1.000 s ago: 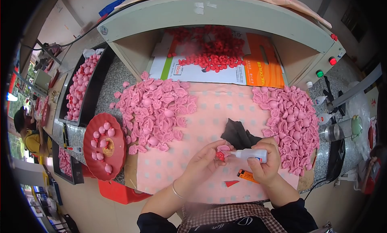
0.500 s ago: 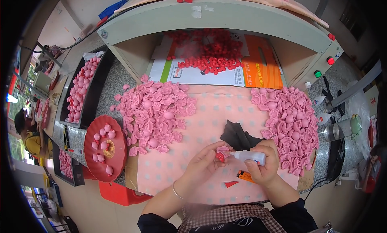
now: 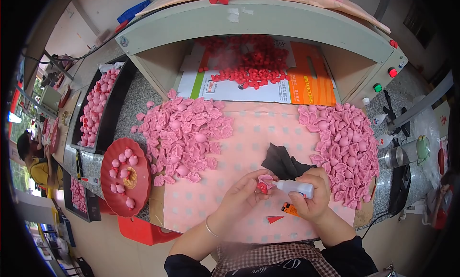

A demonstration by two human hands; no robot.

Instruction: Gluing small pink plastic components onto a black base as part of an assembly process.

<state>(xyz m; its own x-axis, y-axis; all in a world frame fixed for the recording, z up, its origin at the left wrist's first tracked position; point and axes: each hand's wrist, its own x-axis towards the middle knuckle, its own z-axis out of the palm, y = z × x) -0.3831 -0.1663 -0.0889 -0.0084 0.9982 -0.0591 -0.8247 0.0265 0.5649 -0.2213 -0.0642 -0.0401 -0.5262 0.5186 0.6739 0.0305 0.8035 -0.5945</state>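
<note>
My left hand [image 3: 243, 194] pinches a small pink cup-shaped shell piece [image 3: 267, 179] with a red part [image 3: 261, 187] at its near side. In my right hand [image 3: 316, 193] lies a translucent squeeze bottle [image 3: 296, 187], held sideways with its nozzle pointing left at the pink piece. Whether the tip touches the piece is too small to tell. Just beyond my hands is a crumpled black cloth [image 3: 285, 162]. An orange-and-black strip [image 3: 289, 209] and a red triangular scrap [image 3: 274, 219] rest on the pink dotted cloth [image 3: 206, 207].
Pink shell pieces are heaped at left [image 3: 184, 133] and right [image 3: 347, 152]. Small red parts [image 3: 254, 75] fill cardboard inside a pale green metal housing [image 3: 258, 18]. A red scalloped plate [image 3: 112, 198] and a black bin [image 3: 120, 99] hold pink balls. A co-worker [image 3: 40, 167] sits far left.
My right hand and the bottle have shifted very slightly left and down. My left hand keeps its pinch on the pink piece with little movement.
</note>
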